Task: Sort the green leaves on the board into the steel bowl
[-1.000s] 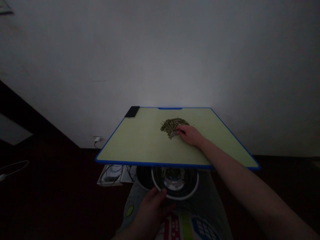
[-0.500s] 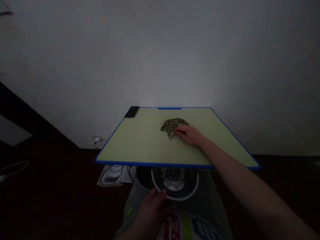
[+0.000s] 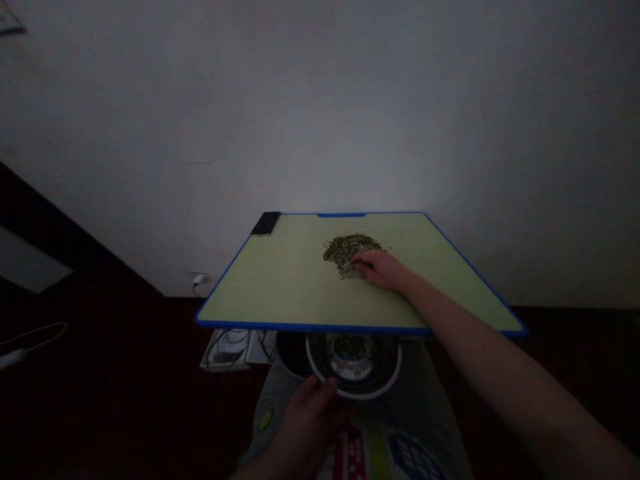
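A heap of small greenish-brown beans or seeds lies spread on the pale-topped table with a blue rim. At the heap's near right edge is my right hand, fingers pinched together low over the tabletop; what they hold, if anything, is too small to make out. My left hand grips the near rim of a shiny metal bowl, held at my lap just under the table's front edge. Some dark bits, perhaps the same seeds, lie inside the bowl.
A dark phone rests at the table's far left corner. Another dark bowl stands left of the metal one. Boxes with cables sit on the floor, and a plug is in the wall behind.
The view has shifted slightly. My right hand keeps its pinched shape at the heap's edge, and my left hand stays on the bowl's rim.
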Demonstrator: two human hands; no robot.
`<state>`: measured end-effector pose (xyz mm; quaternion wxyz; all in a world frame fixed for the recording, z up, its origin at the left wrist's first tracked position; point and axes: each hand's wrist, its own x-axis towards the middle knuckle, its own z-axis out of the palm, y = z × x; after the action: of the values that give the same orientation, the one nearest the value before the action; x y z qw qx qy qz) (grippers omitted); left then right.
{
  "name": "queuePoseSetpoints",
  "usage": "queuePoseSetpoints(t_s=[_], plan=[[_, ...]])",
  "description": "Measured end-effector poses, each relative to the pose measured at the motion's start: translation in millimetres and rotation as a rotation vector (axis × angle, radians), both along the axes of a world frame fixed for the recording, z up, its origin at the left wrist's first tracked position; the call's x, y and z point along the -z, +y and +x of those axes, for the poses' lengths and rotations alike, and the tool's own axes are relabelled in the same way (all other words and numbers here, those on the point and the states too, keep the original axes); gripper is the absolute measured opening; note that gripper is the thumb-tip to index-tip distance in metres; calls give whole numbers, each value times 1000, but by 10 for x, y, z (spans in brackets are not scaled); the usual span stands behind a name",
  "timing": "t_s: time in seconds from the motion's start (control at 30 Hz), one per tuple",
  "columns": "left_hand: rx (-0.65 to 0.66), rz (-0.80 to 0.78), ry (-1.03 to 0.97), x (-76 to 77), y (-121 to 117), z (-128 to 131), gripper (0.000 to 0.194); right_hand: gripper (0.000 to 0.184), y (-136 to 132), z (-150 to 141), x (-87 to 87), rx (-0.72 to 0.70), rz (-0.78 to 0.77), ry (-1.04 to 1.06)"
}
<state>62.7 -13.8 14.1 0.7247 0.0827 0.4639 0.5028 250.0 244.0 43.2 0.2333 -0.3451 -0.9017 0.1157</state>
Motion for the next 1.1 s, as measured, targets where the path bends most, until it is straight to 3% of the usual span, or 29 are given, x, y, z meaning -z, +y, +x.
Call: queuePoseSetpoints(t_s=[0.67,0.93,1.1], plan=[[-53,18,15,81,7,-4,15,25,-220,-144,-31,-12,26,-76],[-75,8,16,-27,11,37,16,23,-312,-218,-64,39,2,-115],[-63,39,-3,8,27,41,18,23,-325,-230,-42,38,-8,-106]])
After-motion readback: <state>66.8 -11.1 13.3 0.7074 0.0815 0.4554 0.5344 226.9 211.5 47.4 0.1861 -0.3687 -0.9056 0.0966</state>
